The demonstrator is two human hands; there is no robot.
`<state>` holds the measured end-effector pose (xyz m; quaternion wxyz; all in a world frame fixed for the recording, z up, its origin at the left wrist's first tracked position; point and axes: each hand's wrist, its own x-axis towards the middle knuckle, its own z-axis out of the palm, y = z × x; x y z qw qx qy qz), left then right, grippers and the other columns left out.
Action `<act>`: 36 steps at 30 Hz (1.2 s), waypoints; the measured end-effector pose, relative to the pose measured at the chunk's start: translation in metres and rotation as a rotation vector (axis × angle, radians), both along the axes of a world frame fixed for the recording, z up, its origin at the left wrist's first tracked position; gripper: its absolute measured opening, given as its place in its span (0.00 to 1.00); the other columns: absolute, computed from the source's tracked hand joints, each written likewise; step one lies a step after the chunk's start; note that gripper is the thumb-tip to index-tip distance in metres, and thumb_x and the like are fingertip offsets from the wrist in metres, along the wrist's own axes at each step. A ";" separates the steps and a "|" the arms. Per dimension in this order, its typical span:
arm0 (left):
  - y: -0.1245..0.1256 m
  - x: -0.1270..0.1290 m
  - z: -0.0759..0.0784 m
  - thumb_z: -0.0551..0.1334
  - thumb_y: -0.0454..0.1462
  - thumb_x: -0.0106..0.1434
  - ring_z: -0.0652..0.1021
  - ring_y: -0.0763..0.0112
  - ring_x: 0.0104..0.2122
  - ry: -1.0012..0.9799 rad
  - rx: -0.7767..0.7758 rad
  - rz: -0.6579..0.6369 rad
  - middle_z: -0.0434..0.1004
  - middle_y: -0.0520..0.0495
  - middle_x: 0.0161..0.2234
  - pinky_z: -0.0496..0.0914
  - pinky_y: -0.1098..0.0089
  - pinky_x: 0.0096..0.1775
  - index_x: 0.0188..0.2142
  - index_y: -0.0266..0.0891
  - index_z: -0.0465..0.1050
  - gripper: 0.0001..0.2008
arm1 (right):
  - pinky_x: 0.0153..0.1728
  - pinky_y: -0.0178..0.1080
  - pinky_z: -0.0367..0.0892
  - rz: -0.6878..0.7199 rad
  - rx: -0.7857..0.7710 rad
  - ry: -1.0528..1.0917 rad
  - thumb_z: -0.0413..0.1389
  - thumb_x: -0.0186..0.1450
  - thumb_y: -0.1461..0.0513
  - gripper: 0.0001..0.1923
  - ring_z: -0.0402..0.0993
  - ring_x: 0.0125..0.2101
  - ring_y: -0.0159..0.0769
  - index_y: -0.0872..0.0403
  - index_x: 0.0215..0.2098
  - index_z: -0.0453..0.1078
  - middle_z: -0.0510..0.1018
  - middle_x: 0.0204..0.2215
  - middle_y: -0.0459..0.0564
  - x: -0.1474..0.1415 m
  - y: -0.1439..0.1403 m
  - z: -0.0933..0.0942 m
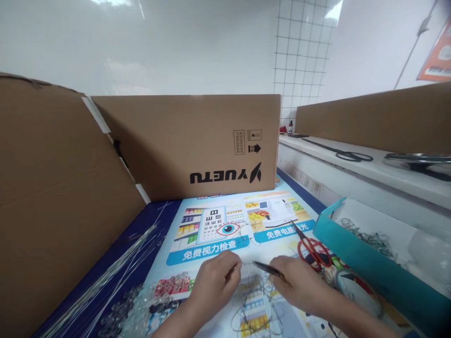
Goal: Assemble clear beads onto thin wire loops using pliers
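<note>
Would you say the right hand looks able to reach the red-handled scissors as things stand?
Probably yes: the red-handled scissors lie near the right hand, handles exposed, though it holds a dark pointed tool.

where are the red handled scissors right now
In the head view, the red-handled scissors lie right of centre on the printed sheet, just beyond the right hand and left of the teal-sided box.

Curled left hand (219, 278) near right hand (295, 280)
</note>
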<state>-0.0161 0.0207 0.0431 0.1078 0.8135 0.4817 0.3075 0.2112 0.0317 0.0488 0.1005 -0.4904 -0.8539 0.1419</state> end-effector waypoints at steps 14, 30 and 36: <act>-0.005 0.007 0.003 0.50 0.31 0.60 0.69 0.71 0.26 0.177 -0.098 -0.016 0.69 0.52 0.26 0.57 0.71 0.28 0.27 0.40 0.63 0.07 | 0.45 0.39 0.60 0.129 0.193 0.048 0.48 0.67 0.60 0.13 0.66 0.42 0.38 0.54 0.45 0.69 0.73 0.40 0.52 -0.003 0.001 0.036; -0.007 0.012 -0.001 0.51 0.36 0.64 0.71 0.71 0.26 0.232 -0.106 -0.111 0.71 0.51 0.26 0.59 0.71 0.28 0.29 0.40 0.66 0.09 | 0.36 0.36 0.62 0.275 0.127 -0.004 0.47 0.63 0.69 0.08 0.68 0.33 0.35 0.55 0.32 0.67 0.73 0.30 0.49 -0.027 -0.005 0.022; -0.001 0.007 0.003 0.57 0.39 0.60 0.72 0.69 0.30 0.118 -0.285 -0.060 0.73 0.51 0.31 0.62 0.72 0.30 0.35 0.42 0.69 0.05 | 0.35 0.32 0.62 0.127 -0.003 0.237 0.51 0.63 0.66 0.07 0.69 0.32 0.31 0.53 0.31 0.70 0.74 0.29 0.45 -0.016 0.005 0.009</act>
